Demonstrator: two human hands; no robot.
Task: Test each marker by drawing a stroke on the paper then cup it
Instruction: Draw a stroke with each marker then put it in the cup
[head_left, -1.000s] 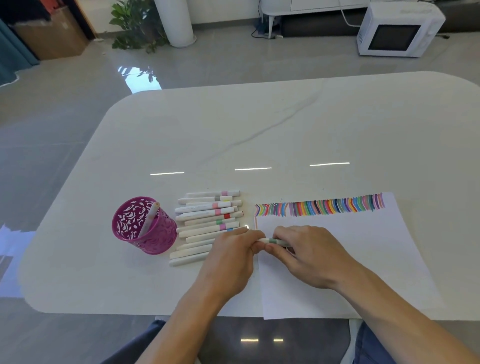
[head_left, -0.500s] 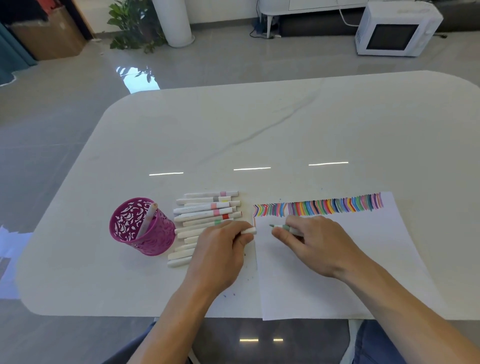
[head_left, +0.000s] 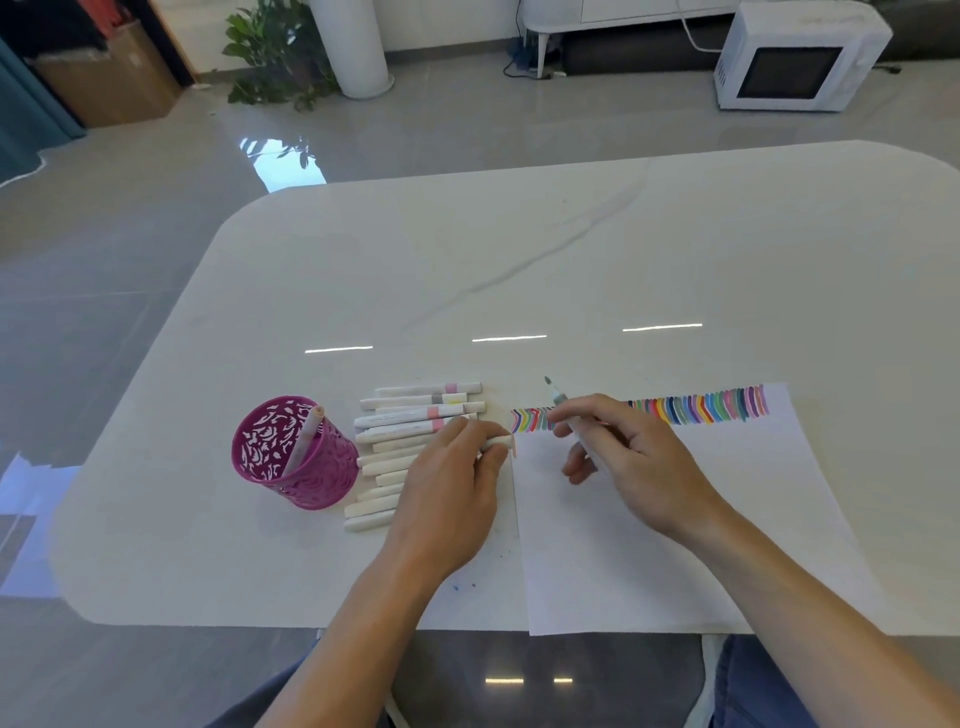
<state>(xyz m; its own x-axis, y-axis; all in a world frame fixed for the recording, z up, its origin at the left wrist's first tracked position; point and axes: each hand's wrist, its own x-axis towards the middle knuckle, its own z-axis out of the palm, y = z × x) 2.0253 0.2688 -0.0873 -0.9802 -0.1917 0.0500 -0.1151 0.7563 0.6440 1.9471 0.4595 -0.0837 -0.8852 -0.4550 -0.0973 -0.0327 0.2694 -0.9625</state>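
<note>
Marker (head_left: 557, 396), uncapped and carrying a teal band, is sitting in the right grip (head_left: 639, 457), which is pinching its barrel between thumb and fingers. The dark tip is pointing away from the person, over the far-left corner of the paper (head_left: 675, 519). The left grip (head_left: 447, 483) is pinching a white cap (head_left: 497, 441) right at the paper's left edge.

A row of coloured strokes (head_left: 701, 408) is running along the paper's far edge, with the right grip covering part of it. A bundle of capped markers (head_left: 415, 415) is lying side by side between the paper and the pink cup (head_left: 293, 457), and the left grip is covering the bundle's right ends. The cup is standing upright just beside the bundle, with one pale marker (head_left: 306, 436) leaning inside it.

The paper's near edge is reaching the near edge of the worktop (head_left: 571, 270). Bare white surface is stretching beyond the strokes and out to the right. A few small ink specks (head_left: 457, 587) are showing near the left forearm.

The worktop is glossy white with a faint grey vein and is reflecting strip lights. Beyond it, a white microwave (head_left: 795, 57), a leafy plant (head_left: 275, 52) and a cardboard box (head_left: 109, 78) are sitting on the shiny grey floor (head_left: 130, 234).
</note>
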